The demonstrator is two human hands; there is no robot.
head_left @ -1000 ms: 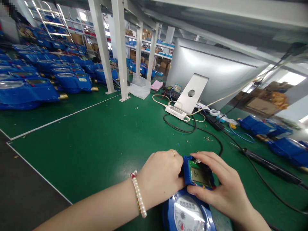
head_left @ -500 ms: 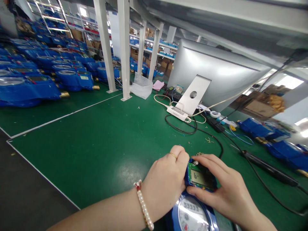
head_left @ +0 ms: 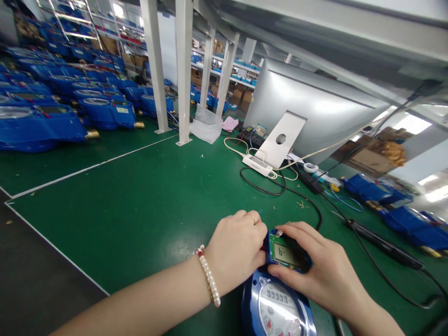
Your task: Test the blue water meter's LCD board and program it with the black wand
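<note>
A blue water meter with a round dial lies at the bottom of the view. In its upper housing sits a green circuit board with a small lit display. My right hand grips this part, thumb along the near edge and fingers over the far edge. My left hand, with a ring and a pearl bracelet, is closed against the housing's left side. Its fingertips are turned away, so whatever they hold is hidden.
Many blue meters stand at the left, several more at the right. A monitor rises at the back near white posts. Loose screws, a black cable and a black rod-like tool lie beyond my right hand.
My left hand has shifted slightly up and left in view, fingers still curled. The meter and my right hand appear slightly further left, and more of the dial housing shows.
</note>
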